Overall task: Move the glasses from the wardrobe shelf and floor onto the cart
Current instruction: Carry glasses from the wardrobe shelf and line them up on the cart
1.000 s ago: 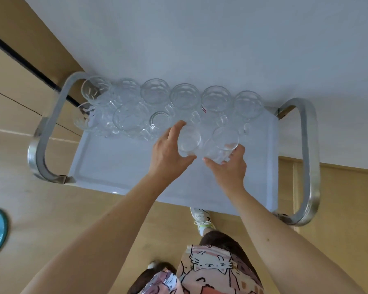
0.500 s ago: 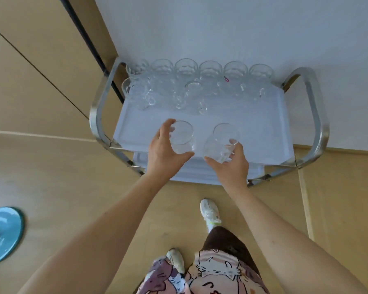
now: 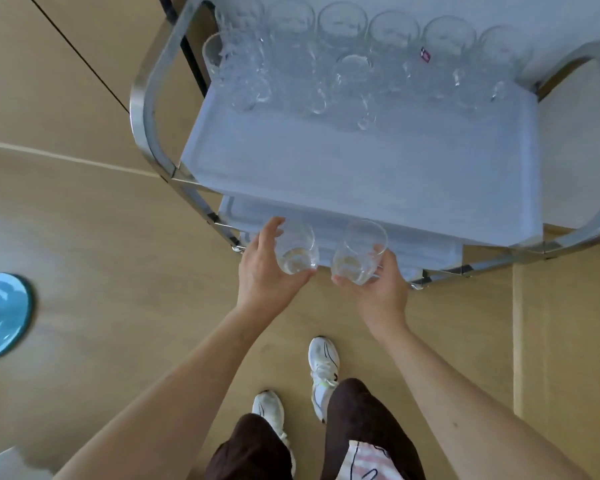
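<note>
I hold two clear tumblers in front of the cart's lower shelf (image 3: 430, 256). My left hand (image 3: 262, 268) grips the left glass (image 3: 298, 249) from its left side. My right hand (image 3: 378, 291) cups the right glass (image 3: 359, 252) from below. Both glasses tilt away from me, just below the front edge of the pale top tray (image 3: 361, 174). Several clear glasses (image 3: 343, 57) stand in rows along the back of that tray.
The cart's chrome frame (image 3: 146, 109) loops round both ends of the trays and stands against a white wall (image 3: 568, 22). A blue round object (image 3: 0, 317) lies on the wooden floor at the left. My two white shoes (image 3: 323, 368) are below.
Both hands have drawn the two glasses back from over the top tray and lowered them to the front of the lower shelf. The view has tipped downward.
</note>
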The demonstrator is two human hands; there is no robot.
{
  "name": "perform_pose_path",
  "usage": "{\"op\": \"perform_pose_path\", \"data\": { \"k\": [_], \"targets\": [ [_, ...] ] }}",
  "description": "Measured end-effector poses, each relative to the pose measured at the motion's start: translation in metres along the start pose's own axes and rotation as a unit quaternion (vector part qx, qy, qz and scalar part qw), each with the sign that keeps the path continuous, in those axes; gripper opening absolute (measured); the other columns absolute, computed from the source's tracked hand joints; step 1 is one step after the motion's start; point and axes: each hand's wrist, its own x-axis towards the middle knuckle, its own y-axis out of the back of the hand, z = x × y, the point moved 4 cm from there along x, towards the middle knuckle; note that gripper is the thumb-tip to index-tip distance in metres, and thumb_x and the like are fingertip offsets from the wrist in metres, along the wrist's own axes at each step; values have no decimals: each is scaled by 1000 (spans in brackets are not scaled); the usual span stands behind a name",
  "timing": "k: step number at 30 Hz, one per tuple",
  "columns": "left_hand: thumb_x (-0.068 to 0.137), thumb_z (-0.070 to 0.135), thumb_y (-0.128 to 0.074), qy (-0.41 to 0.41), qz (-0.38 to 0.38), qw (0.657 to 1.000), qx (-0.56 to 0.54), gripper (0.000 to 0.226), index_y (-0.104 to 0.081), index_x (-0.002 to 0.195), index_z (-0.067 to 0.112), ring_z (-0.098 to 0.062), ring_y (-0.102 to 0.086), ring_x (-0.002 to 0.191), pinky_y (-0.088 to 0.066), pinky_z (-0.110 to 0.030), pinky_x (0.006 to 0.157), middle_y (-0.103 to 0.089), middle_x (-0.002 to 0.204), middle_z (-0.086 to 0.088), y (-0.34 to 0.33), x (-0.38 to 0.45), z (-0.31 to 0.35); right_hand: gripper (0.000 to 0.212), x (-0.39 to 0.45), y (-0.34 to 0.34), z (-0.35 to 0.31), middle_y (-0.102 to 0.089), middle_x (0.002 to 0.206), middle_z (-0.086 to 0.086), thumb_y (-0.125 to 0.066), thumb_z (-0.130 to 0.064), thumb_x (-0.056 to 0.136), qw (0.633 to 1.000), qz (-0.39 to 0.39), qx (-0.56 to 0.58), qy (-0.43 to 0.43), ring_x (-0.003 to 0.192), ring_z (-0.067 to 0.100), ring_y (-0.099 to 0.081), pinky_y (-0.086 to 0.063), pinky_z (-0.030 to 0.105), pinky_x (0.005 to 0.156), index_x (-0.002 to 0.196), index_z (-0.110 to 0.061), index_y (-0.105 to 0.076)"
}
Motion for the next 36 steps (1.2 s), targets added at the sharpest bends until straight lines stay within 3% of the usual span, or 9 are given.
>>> {"op": "perform_pose_path", "data": {
  "k": [8,12,15,18,20,24,36],
  "targets": [
    [61,44,-88,-12,10,1000,-15,94,-33,136,48,-9,-55,115,-51,-43,96,-52,121,26,-65,20,-71,70,32,-51,67,-52,99,-51,-92,-39,61,999,17,12,38,90,-22,-55,-43,6,67,94,-73,-41],
    [62,41,-89,-26,25,999,-30,95,-31,137,47,-8,-55,112,-52,-43,94,-52,124,25,-89,43,-106,64,63,-79,95,-56,99,-44,-89,-40,59,997,34,23,58,93,-13,-58,-54,29,79,94,-68,-43],
    [62,41,-88,-38,37,998,-39,93,-33,137,45,-6,-54,111,-52,-39,93,-54,124,23,-105,64,-129,68,87,-100,112,-59,99,-37,-90,-38,59,996,42,24,81,96,-4,-60,-55,38,89,103,-61,-44],
    [61,41,-90,-57,52,996,-53,93,-35,137,42,-8,-56,108,-50,-34,91,-56,123,22,-121,88,-144,70,112,-119,124,-60,98,-36,-91,-40,58,992,56,41,108,97,-7,-61,-56,38,90,109,-55,-46],
    [61,42,-90,-66,61,994,-61,94,-36,137,39,-10,-58,106,-50,-31,88,-57,122,21,-127,103,-147,70,129,-128,128,-64,100,-28,-93,-39,58,989,64,46,125,96,-1,-63,-56,39,89,113,-45,-50],
    [61,44,-87,-117,96,985,-81,91,-39,138,33,-11,-57,107,-52,-37,91,-58,121,18,-131,129,-151,81,158,-142,134,-67,108,-13,-95,-40,58,980,96,47,167,98,11,-66,-55,40,91,129,-27,-56],
    [65,41,-89,-185,127,969,-101,92,-42,143,27,-17,-58,110,-50,-44,95,-59,121,10,-148,155,-149,90,185,-143,137,-62,112,-5,-94,-42,59,966,149,55,202,100,17,-64,-53,40,93,137,-26,-53]
  ]
}}
